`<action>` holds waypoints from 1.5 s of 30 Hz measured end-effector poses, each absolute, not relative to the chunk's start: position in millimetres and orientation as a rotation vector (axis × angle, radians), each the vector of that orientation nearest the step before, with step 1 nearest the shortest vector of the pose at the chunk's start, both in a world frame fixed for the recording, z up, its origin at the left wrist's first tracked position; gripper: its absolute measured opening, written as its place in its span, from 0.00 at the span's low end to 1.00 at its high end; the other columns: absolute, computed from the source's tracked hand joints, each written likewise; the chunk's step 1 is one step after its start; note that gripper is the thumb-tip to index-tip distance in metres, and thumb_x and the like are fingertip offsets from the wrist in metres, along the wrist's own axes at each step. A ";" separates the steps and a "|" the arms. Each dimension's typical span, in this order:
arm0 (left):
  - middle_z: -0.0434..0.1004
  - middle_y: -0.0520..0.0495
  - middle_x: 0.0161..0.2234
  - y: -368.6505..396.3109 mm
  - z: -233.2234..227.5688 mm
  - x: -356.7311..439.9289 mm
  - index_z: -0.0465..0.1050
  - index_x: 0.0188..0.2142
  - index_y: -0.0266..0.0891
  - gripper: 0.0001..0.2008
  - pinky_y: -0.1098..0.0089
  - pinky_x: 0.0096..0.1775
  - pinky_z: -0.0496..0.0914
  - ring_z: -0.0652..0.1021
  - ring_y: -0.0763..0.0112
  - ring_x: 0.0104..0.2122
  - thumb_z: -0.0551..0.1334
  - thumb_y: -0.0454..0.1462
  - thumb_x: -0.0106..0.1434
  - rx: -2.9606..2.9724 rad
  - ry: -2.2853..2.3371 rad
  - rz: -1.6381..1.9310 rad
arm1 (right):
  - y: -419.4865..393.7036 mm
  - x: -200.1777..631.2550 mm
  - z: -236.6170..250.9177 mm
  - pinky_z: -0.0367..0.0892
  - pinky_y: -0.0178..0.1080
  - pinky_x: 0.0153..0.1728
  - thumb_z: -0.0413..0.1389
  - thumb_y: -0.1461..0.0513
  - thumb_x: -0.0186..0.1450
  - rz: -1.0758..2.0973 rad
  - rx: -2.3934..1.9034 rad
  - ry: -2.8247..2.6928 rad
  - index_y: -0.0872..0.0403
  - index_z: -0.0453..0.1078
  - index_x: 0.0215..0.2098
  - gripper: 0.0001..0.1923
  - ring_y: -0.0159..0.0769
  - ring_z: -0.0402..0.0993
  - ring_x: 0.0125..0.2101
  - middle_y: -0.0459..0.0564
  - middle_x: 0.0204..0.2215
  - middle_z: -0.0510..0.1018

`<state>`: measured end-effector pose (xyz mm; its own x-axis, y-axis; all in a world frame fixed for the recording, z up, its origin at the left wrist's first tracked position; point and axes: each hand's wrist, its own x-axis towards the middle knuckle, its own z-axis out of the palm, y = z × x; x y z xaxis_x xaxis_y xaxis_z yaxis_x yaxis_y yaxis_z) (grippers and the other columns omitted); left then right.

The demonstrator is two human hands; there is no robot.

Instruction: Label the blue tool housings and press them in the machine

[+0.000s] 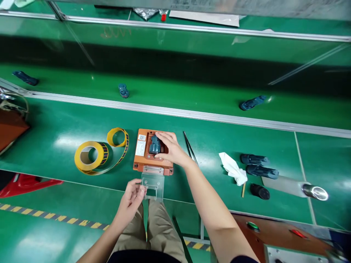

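Observation:
An orange fixture (141,160) with white labels lies on the green bench. In its recess sits a small dark blue plastic tool housing (155,145). My right hand (171,149) reaches over the fixture with thumb and fingers closed around that housing; its right side is hidden by the fingers. A clear hinged cover (157,181) hangs open from the fixture's front edge, towards me. My left hand (133,196) is at the cover's left edge, fingertips and thumb pinched on it. Black tweezers (189,146) lie just right of the fixture.
Left of the fixture stands a yellow label roll (82,157) with its strip unwound. To the right are a white cloth (233,168), dark blue housings (255,159), a black cap (259,191) and a metal cylinder (315,192). More housings lie on the green conveyor belt (178,95) behind a metal rail.

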<state>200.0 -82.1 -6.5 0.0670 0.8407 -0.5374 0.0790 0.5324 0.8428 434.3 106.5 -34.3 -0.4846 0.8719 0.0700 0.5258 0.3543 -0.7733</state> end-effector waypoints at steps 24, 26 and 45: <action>0.79 0.45 0.36 67.5 17.7 187.4 0.67 0.59 0.41 0.24 0.65 0.35 0.74 0.78 0.68 0.31 0.61 0.46 0.66 1.173 1.377 0.583 | 18.1 494.2 -110.7 0.61 0.55 0.45 0.51 0.44 0.65 0.075 -2.217 -1.453 0.57 0.73 0.51 0.29 0.56 0.67 0.46 0.63 0.44 0.75; 0.78 0.43 0.40 81.2 15.6 167.4 0.73 0.54 0.40 0.19 0.61 0.44 0.73 0.78 0.64 0.38 0.59 0.44 0.68 1.665 1.641 0.646 | 11.5 492.8 -117.0 0.62 0.54 0.43 0.49 0.47 0.66 0.126 -2.220 -1.403 0.58 0.74 0.46 0.26 0.54 0.68 0.42 0.62 0.39 0.75; 0.86 0.46 0.37 79.2 6.2 125.3 0.76 0.45 0.39 0.16 0.66 0.41 0.79 0.84 0.63 0.38 0.70 0.39 0.57 0.970 1.587 1.065 | 50.3 413.7 -21.2 0.67 0.31 0.21 0.71 0.53 0.54 1.523 -1.046 -0.430 0.46 0.77 0.36 0.14 0.26 0.67 0.23 0.43 0.29 0.76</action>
<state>125.3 79.2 6.2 -0.2262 0.9341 -0.2760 0.0990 0.3040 0.9475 413.7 50.3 -21.2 0.0805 0.9257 -0.3696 -0.5954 -0.2528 -0.7627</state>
